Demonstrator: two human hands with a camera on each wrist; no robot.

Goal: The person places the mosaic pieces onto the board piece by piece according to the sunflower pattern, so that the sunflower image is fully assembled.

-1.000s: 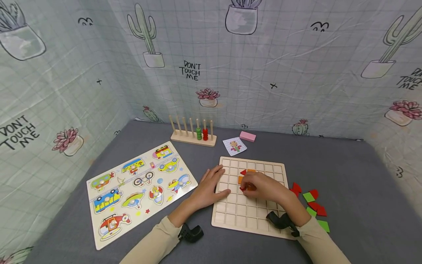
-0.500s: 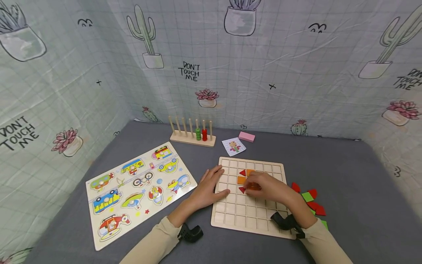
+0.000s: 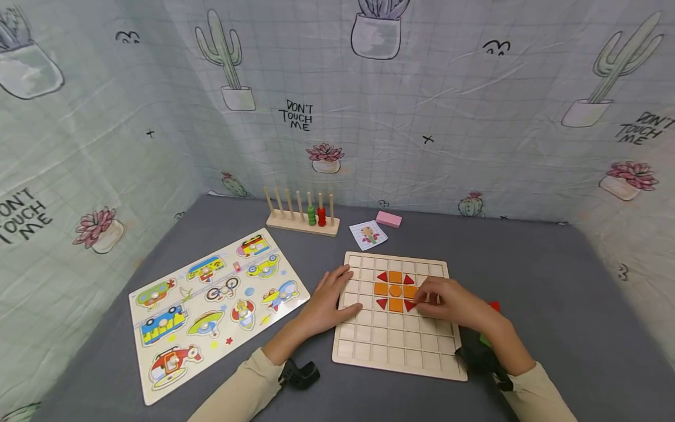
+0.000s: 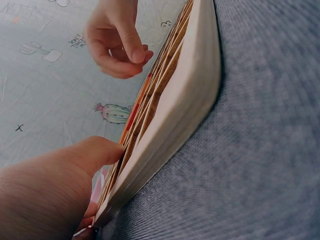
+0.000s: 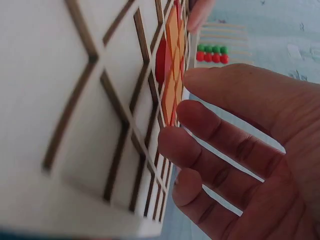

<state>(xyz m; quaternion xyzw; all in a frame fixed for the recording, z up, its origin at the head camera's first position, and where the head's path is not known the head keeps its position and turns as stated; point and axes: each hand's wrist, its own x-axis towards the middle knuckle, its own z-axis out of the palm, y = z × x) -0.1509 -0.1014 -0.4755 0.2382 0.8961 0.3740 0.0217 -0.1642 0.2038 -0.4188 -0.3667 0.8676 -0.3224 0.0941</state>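
A wooden grid board (image 3: 379, 351) lies on the grey cloth. My left hand (image 3: 328, 302) rests on its left edge, fingers spread along it and thumb on top. On the grid, orange squares (image 3: 395, 276) form a cross round an orange circle (image 3: 395, 291), with red triangles (image 3: 382, 303) at its corners. My right hand (image 3: 448, 300) is over the board's right half, its fingertips right at the lower-right red triangle (image 3: 409, 306). In the right wrist view its fingers (image 5: 182, 145) are loosely bent, with nothing pinched between them and the thumb.
A vehicle puzzle board (image 3: 211, 310) lies to the left. Behind stand a peg rack (image 3: 303, 223) with green and red beads, a pattern card (image 3: 368, 234) and a pink block (image 3: 388, 219). Loose red and green pieces (image 3: 494, 306) are partly hidden behind the right forearm.
My right hand has moved rightward off the middle of the pattern to its lower-right corner, uncovering the orange and red pieces. The left hand keeps its place on the board.
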